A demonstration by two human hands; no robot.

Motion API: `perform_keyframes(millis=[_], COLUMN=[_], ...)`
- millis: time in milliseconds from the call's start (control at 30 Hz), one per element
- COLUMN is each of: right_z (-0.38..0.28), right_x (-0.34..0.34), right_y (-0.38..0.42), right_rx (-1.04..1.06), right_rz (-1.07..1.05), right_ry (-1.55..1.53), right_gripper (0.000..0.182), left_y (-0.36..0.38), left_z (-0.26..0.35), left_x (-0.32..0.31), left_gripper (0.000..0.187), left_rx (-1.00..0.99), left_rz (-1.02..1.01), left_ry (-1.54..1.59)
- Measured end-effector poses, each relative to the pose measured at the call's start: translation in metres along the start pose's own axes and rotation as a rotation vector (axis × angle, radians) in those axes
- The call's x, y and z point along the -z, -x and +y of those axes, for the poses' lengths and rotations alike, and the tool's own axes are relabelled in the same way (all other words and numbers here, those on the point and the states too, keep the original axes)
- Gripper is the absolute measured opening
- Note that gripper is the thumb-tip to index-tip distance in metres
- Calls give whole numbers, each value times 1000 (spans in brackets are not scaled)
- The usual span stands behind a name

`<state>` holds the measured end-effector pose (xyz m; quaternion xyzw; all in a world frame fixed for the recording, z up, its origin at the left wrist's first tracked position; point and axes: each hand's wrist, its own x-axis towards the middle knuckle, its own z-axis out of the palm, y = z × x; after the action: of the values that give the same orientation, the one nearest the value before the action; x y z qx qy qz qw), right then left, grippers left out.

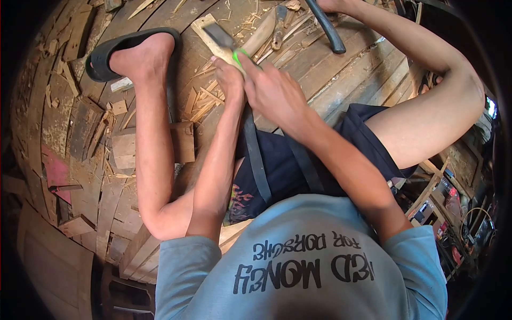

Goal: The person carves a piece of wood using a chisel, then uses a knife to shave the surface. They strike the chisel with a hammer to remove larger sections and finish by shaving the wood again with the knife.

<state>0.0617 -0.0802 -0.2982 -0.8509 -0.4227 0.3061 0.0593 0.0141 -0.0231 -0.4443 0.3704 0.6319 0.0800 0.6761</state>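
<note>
Wooden stick (217,44), one, in grip of both: left hand (229,77) and right hand (274,96) pressed around it

Seated, the person stretches both bare arms forward between raised knees. The left hand (229,74) and right hand (274,96) meet far in the scene, fingers curled closed and pressed side by side.

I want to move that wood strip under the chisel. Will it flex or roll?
The strip looks flat-sided and thick, so probably stiff and unlikely to roll. It is slim, pale wood, likely light. Both hands, left and right, grip the chisel.
</note>
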Motion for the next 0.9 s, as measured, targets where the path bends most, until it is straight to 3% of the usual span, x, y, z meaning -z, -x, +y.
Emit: perform_keyframes(millis=[67, 133, 167, 200, 267, 900], right_z=[-6, -11, -7, -7, -6, 2], right_x=[1, -1, -3, 0, 5, -5], right_y=[-31, -22, -3, 4, 5, 27], right_rx=[-8, -9, 12, 45, 36, -32], right_rz=[-8, 13, 38, 76, 38, 0], right_ry=[-44, -59, -32, 6, 14, -57], right_gripper=[50, 48, 48, 48, 48, 53], left_y=[-4, -10, -8, -8, -4, 7], left_z=[-3, -19, -19, -13, -5, 10], left_x=[1, 4, 2, 2, 3, 4], left_gripper=[80, 80, 80, 80, 79, 83], left_rx=[19, -316, -234, -233, -33, 10], left_rz=[1, -5, 63, 67, 20, 94], left_ry=[-81, -294, -233, -223, -64, -106])
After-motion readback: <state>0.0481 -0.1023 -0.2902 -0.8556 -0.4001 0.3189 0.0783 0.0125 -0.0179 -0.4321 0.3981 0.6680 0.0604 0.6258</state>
